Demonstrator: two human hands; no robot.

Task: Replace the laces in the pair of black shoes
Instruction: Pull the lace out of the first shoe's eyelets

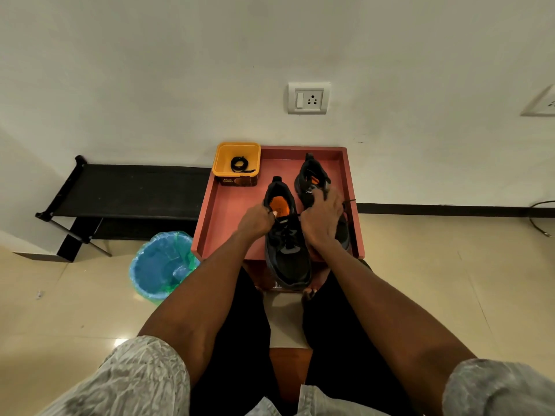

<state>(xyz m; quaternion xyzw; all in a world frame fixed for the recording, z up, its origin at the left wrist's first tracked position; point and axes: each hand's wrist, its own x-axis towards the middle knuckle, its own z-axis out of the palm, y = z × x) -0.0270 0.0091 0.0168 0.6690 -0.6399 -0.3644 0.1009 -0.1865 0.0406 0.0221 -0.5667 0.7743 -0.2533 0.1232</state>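
Observation:
Two black shoes with orange insoles lie on a pink tray (228, 211). The near shoe (286, 253) points toward me, its toe over the tray's front edge. My left hand (255, 222) pinches a black lace end at that shoe's left top eyelets. My right hand (322, 222) grips the other lace end (348, 202), which sticks out to its right, and covers part of the far shoe (310, 183). A coiled black lace (238, 165) lies in a yellow tub (237, 162) at the tray's back left corner.
A blue bin with a green liner (162, 264) stands on the floor left of the tray. A black folding cot (126, 190) runs along the wall at left. A wall socket (308, 98) is above the tray. My knees are below the tray.

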